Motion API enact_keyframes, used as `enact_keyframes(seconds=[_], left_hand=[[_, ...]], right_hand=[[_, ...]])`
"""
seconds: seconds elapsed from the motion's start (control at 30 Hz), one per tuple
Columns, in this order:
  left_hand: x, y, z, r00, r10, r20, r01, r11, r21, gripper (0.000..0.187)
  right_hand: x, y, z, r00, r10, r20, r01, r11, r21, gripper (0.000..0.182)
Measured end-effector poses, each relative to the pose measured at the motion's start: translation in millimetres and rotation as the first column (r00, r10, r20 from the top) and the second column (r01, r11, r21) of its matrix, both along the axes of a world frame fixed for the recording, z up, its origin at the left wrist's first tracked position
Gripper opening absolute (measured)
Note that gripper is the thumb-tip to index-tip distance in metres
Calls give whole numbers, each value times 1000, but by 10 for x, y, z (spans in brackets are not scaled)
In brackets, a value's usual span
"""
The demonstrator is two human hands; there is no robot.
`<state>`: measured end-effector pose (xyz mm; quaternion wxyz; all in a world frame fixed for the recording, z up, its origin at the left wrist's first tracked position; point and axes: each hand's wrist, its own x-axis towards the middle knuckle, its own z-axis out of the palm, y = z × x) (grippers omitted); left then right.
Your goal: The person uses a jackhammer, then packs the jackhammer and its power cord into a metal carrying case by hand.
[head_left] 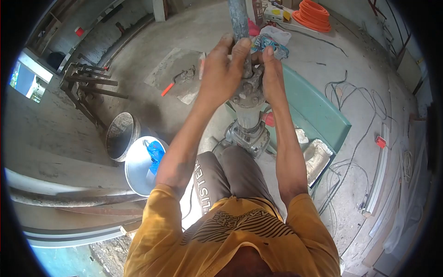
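Between my knees stands a grey, dirt-caked machine (249,115) with a bolted flange and a red part (267,118) on its side. A grey metal pipe (238,19) rises upright from its top. My left hand (222,69) is curled against the lower pipe from the left, thumb and fingers near the joint. On the other side, my right hand (272,76) is closed around the crusted metal fitting (253,81) under the pipe, thumb pointing up. Its fingertips are partly hidden behind the fitting.
A green trough (318,99) runs along the right, holding a white-crusted container (317,159). Buckets (122,134) and a white tub (134,171) stand left. A red-handled tool (169,88) lies on a board (157,69). Loose cables (341,161) and an orange hose coil (312,16) lie right.
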<state>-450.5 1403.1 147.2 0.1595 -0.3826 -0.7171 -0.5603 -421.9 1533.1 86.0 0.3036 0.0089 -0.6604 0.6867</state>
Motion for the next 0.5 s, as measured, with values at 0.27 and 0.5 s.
enact_keyframes(seconds=[0.27,0.5], left_hand=[[-86,183,48,999,48,-7,-46,987,157,32],[-118,-40,1270,932,-70,-355,202,915,350,36]], right_hand=[[-74,5,-74,1000,16,-4,-16,998,-61,84],[-176,56,-166,1000,9,-11,-9,999,-44,87]])
